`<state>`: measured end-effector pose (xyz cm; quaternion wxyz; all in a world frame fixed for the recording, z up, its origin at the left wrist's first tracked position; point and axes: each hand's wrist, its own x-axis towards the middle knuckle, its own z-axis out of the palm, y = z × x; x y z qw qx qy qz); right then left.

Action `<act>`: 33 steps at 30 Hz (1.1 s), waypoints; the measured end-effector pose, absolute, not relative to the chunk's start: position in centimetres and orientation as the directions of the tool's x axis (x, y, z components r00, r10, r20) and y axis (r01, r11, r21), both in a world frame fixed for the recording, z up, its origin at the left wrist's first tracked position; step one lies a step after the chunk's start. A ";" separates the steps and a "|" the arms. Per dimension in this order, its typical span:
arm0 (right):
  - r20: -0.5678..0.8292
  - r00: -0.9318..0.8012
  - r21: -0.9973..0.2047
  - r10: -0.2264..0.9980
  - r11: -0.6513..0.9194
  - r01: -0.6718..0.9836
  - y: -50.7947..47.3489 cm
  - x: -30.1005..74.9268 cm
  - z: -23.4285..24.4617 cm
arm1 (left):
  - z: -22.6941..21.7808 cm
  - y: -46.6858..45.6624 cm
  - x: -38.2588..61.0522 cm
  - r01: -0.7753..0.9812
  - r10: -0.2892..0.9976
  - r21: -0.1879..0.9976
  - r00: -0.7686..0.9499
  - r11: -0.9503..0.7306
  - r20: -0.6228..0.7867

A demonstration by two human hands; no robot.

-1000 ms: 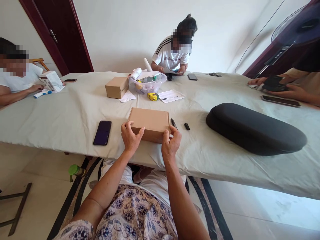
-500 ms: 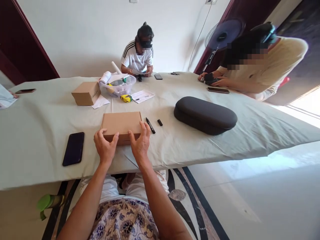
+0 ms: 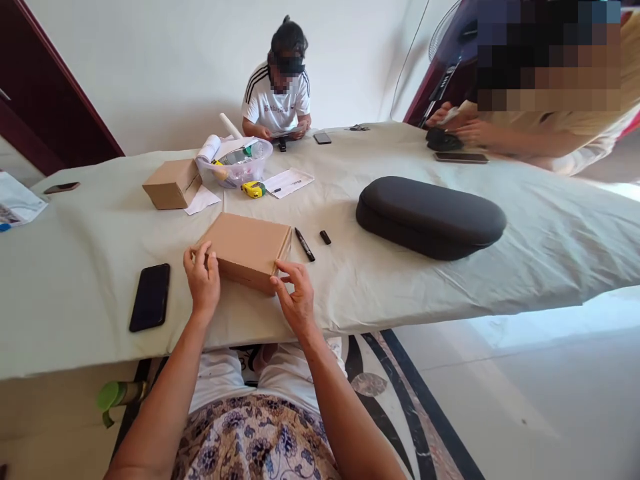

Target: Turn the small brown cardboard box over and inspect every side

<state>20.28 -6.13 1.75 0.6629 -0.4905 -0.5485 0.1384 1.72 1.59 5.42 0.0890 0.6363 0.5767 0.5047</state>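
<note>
A closed brown cardboard box lies flat on the cloth-covered table in front of me, turned at an angle. My left hand holds its left front corner, with the fingertips against the side. At the right front corner, my right hand grips the edge between thumb and fingers. Just right of the box lie an uncapped black marker and its black cap. A dark phone rests to the left of my left hand.
Behind the box are another cardboard box, a plastic basket of odds and ends, a yellow tape measure and a paper sheet. A large black case stands on the right. Two people sit across the table, handling things.
The box has turned clockwise, its right front corner swinging nearer to me. My right hand has shifted right to that corner, and my left hand has moved slightly left. The view has shifted too.
</note>
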 end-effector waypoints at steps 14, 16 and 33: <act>0.561 0.259 -0.663 0.786 0.240 0.709 -4.0 13.1 4.6 | 4.4 -0.8 1.7 0.463 0.869 0.750 0.102 -0.472 0.484; 0.542 0.269 -0.681 0.796 0.228 0.696 -3.9 13.1 4.6 | 4.3 -0.5 1.5 0.467 0.860 0.738 0.104 -0.486 0.500; 0.333 0.542 -0.926 0.771 0.158 0.344 -4.3 21.9 2.5 | 4.2 0.0 1.6 0.498 0.802 0.669 0.095 -0.552 0.590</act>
